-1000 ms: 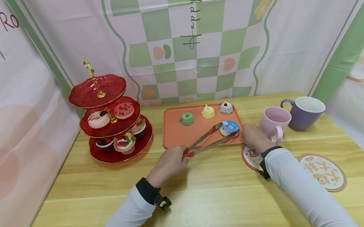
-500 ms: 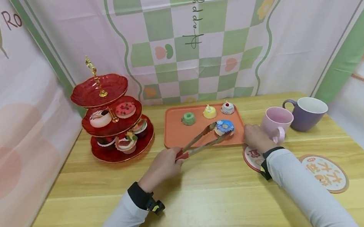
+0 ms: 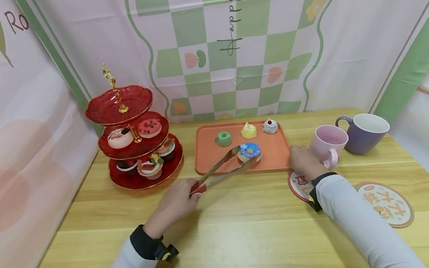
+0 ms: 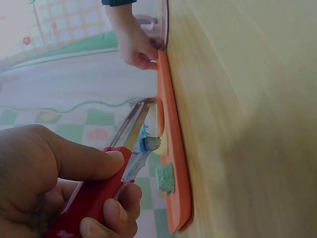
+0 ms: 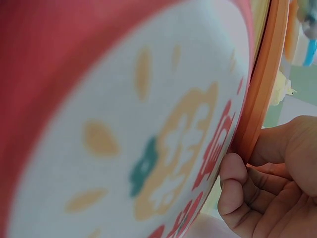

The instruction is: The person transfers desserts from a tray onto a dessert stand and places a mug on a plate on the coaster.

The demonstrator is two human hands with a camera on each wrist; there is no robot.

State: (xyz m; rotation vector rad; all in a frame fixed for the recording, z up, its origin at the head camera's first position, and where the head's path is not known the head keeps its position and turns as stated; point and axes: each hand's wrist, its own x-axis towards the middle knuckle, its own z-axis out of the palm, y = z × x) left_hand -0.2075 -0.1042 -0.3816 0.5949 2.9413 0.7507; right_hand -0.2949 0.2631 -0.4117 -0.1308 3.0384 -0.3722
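Observation:
My left hand [image 3: 176, 203] grips the red-handled tongs [image 4: 94, 198]. Between the tong tips sits a blue-iced donut [image 3: 250, 151] over the orange tray [image 3: 210, 162]; whether it touches the tray I cannot tell. At the tray's front right corner, my right hand [image 3: 305, 161] pinches the rim, thumb and fingers on either side of it in the right wrist view. Along the back of the tray stand a green ring cake [image 3: 223, 139], a yellow cake [image 3: 249, 131] and a white cake [image 3: 269, 126] topped with a red cherry.
On the left stands a red three-tier stand [image 3: 123, 98] with donuts and cupcakes on its lower tiers. A pink mug [image 3: 328, 143] and a purple mug [image 3: 362, 133] are at the right. Round coasters lie nearby, one [image 3: 299, 184] under my right wrist, another [image 3: 389, 205] farther right.
My left hand has drawn back to the left with the tongs, carrying the blue donut from the tray's right side toward its middle. The right hand has stayed at the tray's corner.

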